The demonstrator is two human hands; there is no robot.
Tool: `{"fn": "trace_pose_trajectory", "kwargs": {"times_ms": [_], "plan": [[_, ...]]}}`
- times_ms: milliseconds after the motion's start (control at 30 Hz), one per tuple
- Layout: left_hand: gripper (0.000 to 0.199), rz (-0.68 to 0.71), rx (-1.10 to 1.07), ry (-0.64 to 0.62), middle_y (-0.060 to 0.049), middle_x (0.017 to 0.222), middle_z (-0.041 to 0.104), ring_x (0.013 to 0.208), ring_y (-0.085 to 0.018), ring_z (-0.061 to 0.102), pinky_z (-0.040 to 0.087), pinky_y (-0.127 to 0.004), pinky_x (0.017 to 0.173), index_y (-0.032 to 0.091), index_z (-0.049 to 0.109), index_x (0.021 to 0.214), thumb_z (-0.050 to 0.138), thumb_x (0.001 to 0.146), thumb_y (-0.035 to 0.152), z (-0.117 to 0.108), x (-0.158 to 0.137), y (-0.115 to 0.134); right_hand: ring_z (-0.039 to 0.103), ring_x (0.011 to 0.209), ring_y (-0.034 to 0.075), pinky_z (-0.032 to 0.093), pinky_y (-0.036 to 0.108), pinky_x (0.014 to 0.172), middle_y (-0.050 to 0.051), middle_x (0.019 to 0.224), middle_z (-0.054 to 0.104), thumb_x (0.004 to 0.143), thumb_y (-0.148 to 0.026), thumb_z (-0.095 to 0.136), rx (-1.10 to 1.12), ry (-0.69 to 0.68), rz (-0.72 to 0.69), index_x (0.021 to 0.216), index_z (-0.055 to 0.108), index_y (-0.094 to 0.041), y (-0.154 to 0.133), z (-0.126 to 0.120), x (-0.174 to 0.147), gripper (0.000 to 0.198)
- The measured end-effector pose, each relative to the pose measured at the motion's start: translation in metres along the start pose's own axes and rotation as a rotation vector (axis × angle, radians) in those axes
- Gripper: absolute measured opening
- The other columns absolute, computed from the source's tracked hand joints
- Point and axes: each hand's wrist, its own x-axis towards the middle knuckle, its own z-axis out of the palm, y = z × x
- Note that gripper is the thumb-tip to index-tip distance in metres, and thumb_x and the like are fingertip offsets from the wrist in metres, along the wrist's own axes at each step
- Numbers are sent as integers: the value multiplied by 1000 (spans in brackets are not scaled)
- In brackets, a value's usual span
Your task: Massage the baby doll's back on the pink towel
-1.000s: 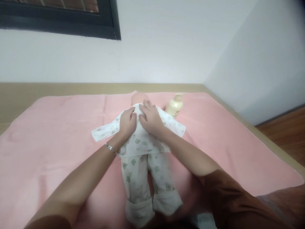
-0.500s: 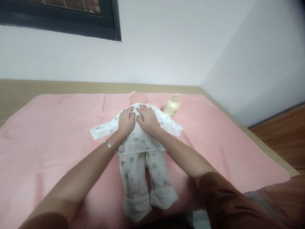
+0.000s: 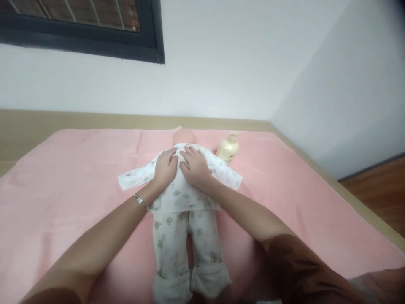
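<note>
on the pink blanket (image 3: 63, 190) lies a baby doll (image 3: 180, 198), stretched lengthwise with its bare head at the far end and its legs coming toward the camera. it wears a white printed outfit with small green marks, the sleeves spread out to either side of its body and the trouser cuffs turned up at the near end.

both hands rest flat on the doll's upper body, just below the head. the left hand (image 3: 165, 168) lies palm down on the doll's left-hand side as seen, fingers together and loosely spread over the cloth, gripping nothing; a thin bracelet (image 3: 138, 199) circles that wrist. the right hand (image 3: 194, 166) lies beside it, also open and pressed flat, the two hands touching or very nearly so at the thumbs, though the view is too soft to be sure.

just beyond the doll's right sleeve stands a cream bottle (image 3: 228, 148), near the doll's head and apart from both hands. behind the doll's head runs a tan edge (image 3: 95, 120) of the bed along the white wall.
</note>
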Motion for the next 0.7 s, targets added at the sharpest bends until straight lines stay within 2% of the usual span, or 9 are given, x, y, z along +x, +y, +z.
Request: {"fn": "trace_pose_trajectory", "kwargs": {"times_ms": [367,567,700], "plan": [[45,-8,-26,25,-11,132,69,126,-26,62,45,-46,116,16,68,123,41,90,32,1,1,-1,36,151,31,22,55,126,15,157,47,96,-25,43,-5,-46,14,142,56,-12,-6,-7,3,49],[45,-10,-38,23,-10,131,70,125,-26,62,46,-46,116,17,68,123,42,90,32,1,0,0,41,148,32,24,55,125,12,153,53,94,-24,45,-3,-10,70,139,60,-15,-11,-6,2,48],[46,-4,-25,6,-11,131,69,124,-26,62,45,-47,115,16,68,125,40,90,31,0,0,1,42,147,31,26,54,124,12,153,54,93,-25,46,3,12,50,137,61,-16,-8,-4,1,47]]}}
